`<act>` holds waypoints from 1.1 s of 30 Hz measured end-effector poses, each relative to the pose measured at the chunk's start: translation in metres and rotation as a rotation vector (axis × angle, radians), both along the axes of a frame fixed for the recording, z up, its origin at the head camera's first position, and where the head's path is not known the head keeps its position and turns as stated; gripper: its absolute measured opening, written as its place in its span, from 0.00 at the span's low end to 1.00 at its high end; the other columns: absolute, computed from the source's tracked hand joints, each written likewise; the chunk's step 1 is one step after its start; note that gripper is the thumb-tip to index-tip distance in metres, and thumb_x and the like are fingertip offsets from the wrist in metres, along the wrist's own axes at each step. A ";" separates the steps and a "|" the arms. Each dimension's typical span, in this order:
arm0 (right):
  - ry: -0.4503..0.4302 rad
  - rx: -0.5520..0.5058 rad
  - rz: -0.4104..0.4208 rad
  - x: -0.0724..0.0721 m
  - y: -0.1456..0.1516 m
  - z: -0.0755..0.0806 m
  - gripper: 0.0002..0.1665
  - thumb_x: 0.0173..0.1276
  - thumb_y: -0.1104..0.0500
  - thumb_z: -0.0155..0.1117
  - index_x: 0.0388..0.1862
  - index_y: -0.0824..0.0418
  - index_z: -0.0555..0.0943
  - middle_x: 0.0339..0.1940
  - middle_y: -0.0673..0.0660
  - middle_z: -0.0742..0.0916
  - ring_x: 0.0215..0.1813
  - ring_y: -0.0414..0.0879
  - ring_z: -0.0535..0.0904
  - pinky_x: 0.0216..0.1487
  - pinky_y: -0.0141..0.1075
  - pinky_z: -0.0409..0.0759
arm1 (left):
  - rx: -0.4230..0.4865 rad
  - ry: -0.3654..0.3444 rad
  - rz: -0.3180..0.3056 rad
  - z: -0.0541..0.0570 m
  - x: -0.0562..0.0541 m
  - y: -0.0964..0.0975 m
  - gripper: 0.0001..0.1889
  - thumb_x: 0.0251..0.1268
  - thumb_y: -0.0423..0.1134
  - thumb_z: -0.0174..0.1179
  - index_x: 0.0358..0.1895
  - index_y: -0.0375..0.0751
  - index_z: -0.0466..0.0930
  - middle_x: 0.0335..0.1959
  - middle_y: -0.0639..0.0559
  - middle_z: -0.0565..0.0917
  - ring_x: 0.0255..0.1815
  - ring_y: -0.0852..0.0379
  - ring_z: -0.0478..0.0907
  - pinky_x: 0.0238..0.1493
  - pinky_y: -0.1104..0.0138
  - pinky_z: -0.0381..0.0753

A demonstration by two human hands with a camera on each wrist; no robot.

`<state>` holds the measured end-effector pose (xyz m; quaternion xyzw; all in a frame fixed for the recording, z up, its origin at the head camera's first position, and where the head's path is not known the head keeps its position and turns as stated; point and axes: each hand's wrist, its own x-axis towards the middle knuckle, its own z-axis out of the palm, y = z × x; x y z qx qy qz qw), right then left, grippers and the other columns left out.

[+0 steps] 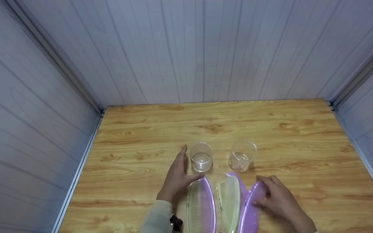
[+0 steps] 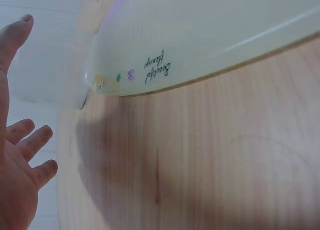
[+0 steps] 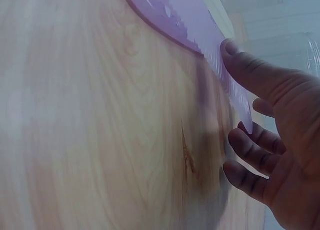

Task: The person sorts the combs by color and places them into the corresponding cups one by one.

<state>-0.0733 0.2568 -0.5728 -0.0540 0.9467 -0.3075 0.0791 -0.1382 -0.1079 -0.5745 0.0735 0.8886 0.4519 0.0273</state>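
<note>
At the wood-grain counter (image 1: 134,136): purple comb (image 1: 249,207) pinched by the fingers of the right hand (image 1: 278,198), just beside a pale green comb (image 1: 229,199); overlapping green-and-purple pair of combs (image 1: 202,205) near the left hand (image 1: 176,178), its fingers spread beside one clear tumbler (image 1: 201,157); second clear tumbler (image 1: 241,158) to its right.

Head view: dim; bluish walls (image 1: 186,51), warmer tabletop (image 1: 147,139). 2 wrist views: hazy. Left wrist: broad shadow (image 2: 107,165) lower centre, glare streak (image 2: 271,32) on comb (image 2: 210,35), upper right. Right wrist: whitish sheen (image 3: 60,100), left.
</note>
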 end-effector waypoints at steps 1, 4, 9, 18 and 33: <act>0.000 0.000 -0.001 0.000 0.000 0.000 0.52 0.45 0.46 0.86 0.69 0.61 0.77 0.52 0.53 0.80 0.46 0.42 0.76 0.50 0.41 0.81 | 0.002 -0.001 -0.002 0.000 -0.001 0.001 0.65 0.46 0.59 0.80 0.84 0.55 0.45 0.83 0.45 0.58 0.79 0.41 0.64 0.78 0.44 0.62; -0.012 -0.010 -0.012 0.000 0.001 0.002 0.48 0.46 0.47 0.86 0.66 0.62 0.79 0.50 0.52 0.79 0.44 0.42 0.75 0.47 0.37 0.80 | 0.001 0.005 -0.013 0.000 -0.004 0.004 0.65 0.45 0.58 0.81 0.84 0.55 0.45 0.83 0.47 0.58 0.81 0.40 0.59 0.78 0.43 0.60; -0.010 -0.030 -0.033 0.000 0.001 0.007 0.40 0.47 0.51 0.86 0.59 0.62 0.82 0.49 0.51 0.81 0.43 0.42 0.74 0.44 0.33 0.78 | 0.010 0.015 -0.015 -0.003 -0.010 0.009 0.66 0.45 0.57 0.81 0.84 0.56 0.44 0.83 0.47 0.56 0.81 0.38 0.56 0.79 0.42 0.58; -0.022 -0.136 -0.080 0.002 -0.003 0.016 0.33 0.52 0.59 0.83 0.57 0.63 0.82 0.52 0.56 0.86 0.43 0.43 0.80 0.43 0.31 0.82 | 0.037 0.009 -0.015 -0.005 -0.016 0.015 0.65 0.46 0.54 0.81 0.84 0.59 0.43 0.82 0.45 0.59 0.80 0.41 0.61 0.78 0.45 0.61; 0.063 -0.236 -0.105 0.001 -0.012 0.027 0.31 0.52 0.63 0.82 0.57 0.59 0.83 0.48 0.50 0.85 0.40 0.40 0.81 0.40 0.30 0.83 | 0.038 0.026 -0.017 -0.006 -0.026 0.016 0.60 0.51 0.50 0.79 0.84 0.55 0.47 0.79 0.47 0.66 0.77 0.43 0.66 0.76 0.45 0.65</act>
